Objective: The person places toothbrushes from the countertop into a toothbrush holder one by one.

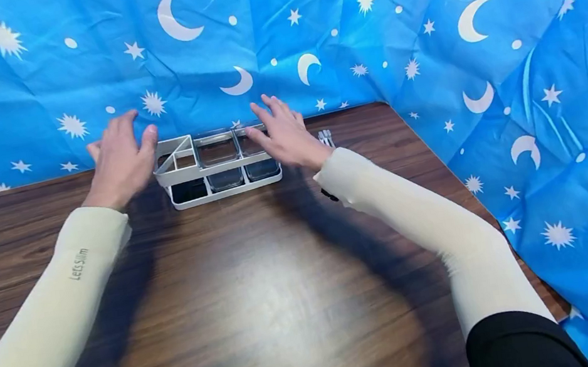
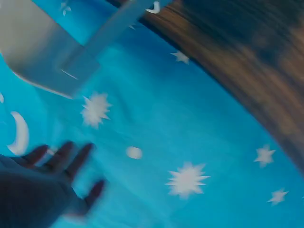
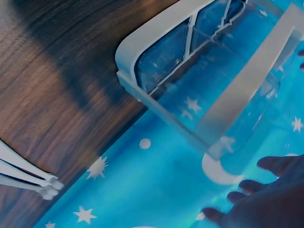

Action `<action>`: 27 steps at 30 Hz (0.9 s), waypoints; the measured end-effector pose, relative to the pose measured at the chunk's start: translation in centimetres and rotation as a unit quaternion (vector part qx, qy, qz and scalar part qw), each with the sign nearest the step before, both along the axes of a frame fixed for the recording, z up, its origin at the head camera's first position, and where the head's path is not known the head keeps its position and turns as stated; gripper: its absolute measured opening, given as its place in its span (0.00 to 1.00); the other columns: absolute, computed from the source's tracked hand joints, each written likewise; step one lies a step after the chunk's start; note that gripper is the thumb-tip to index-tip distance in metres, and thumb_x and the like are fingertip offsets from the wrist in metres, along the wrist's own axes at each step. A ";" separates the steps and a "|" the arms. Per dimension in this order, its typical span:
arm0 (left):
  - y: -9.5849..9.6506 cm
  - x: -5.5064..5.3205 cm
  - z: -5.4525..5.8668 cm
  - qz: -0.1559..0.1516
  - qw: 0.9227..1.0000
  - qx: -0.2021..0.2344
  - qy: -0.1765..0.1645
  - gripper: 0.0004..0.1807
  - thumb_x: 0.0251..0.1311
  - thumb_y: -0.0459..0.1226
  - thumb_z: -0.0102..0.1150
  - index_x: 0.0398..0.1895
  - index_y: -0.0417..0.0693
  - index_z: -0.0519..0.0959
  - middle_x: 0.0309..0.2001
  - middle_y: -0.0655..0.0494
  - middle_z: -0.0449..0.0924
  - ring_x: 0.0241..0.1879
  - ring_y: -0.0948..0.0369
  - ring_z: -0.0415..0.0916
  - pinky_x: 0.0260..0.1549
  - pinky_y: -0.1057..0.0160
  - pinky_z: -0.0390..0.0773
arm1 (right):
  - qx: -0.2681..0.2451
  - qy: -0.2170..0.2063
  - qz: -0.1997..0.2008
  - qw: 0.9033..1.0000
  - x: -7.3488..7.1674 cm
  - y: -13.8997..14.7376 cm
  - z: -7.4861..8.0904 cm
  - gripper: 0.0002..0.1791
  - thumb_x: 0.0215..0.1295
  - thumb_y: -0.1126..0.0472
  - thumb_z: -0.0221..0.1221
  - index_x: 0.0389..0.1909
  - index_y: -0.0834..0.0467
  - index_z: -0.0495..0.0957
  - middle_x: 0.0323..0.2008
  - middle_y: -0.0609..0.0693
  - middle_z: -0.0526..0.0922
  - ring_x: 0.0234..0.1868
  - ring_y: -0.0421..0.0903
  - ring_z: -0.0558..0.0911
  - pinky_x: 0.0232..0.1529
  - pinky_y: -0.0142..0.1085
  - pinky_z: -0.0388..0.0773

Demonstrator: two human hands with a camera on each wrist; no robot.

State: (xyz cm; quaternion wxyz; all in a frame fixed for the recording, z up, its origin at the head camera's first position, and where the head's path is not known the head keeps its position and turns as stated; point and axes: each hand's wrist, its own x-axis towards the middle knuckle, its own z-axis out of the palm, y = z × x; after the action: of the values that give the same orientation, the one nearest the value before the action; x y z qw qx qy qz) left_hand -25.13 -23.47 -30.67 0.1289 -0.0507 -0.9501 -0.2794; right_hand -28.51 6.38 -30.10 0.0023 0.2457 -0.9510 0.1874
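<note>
A white two-tier rack [image 1: 179,176] stands near the table's back edge, with clear bins [image 1: 217,152] in both tiers. My left hand [image 1: 122,158] hovers beside the rack's left end, its fingers spread and holding nothing. In the left wrist view that hand [image 2: 52,185] is blurred and apart from the rack's corner [image 2: 42,52]. Over the right end reaches my right hand [image 1: 289,133], fingers extended. The right wrist view shows a gap between this hand [image 3: 266,199] and the rack's upper rail [image 3: 247,88].
Several pale forks [image 1: 326,138] lie on the table right of the rack; their ends [image 3: 50,185] show in the right wrist view. A blue cloth [image 1: 321,21] with moons and stars hangs behind and to the right of the dark wooden table [image 1: 213,252].
</note>
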 end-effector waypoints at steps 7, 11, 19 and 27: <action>-3.3 -0.2 -1.8 -0.102 0.989 0.107 -0.005 0.33 0.73 0.49 0.36 0.74 0.45 0.44 0.72 0.43 0.46 0.67 0.41 0.50 0.63 0.41 0.49 | -0.088 0.000 0.029 0.996 -0.4 2.1 0.1 0.33 0.74 0.41 0.36 0.72 0.54 0.54 0.72 0.51 0.53 0.71 0.41 0.49 0.67 0.31 0.43; -3.9 0.0 -2.6 -0.132 0.981 0.137 -0.031 0.35 0.72 0.48 0.40 0.75 0.46 0.43 0.72 0.43 0.46 0.67 0.40 0.50 0.63 0.41 0.48 | -0.119 0.002 0.019 0.993 -0.8 3.5 -0.3 0.31 0.74 0.44 0.41 0.70 0.57 0.58 0.68 0.52 0.61 0.67 0.42 0.59 0.65 0.30 0.52; -3.7 0.0 -3.4 -0.125 0.985 0.086 -0.082 0.45 0.66 0.52 0.51 0.75 0.51 0.37 0.73 0.46 0.44 0.67 0.39 0.49 0.60 0.37 0.50 | -0.125 -0.018 -0.044 0.991 -2.0 7.3 -1.5 0.26 0.74 0.48 0.44 0.66 0.59 0.64 0.57 0.52 0.71 0.56 0.44 0.69 0.57 0.35 0.66; -3.7 -0.3 -3.8 -0.112 0.988 0.050 -0.097 0.52 0.60 0.54 0.59 0.75 0.51 0.36 0.73 0.45 0.46 0.68 0.41 0.47 0.61 0.36 0.48 | -0.123 -0.061 -0.096 0.986 -2.7 10.4 -2.7 0.25 0.74 0.49 0.45 0.66 0.55 0.64 0.59 0.51 0.70 0.56 0.45 0.70 0.58 0.38 0.66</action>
State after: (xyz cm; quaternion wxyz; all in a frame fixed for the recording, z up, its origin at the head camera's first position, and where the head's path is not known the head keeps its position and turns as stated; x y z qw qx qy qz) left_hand -25.45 -27.15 -34.42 0.0062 -0.1231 -0.9312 -0.3432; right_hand -31.23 16.83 -32.78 -0.0073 0.1396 -0.9381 0.3168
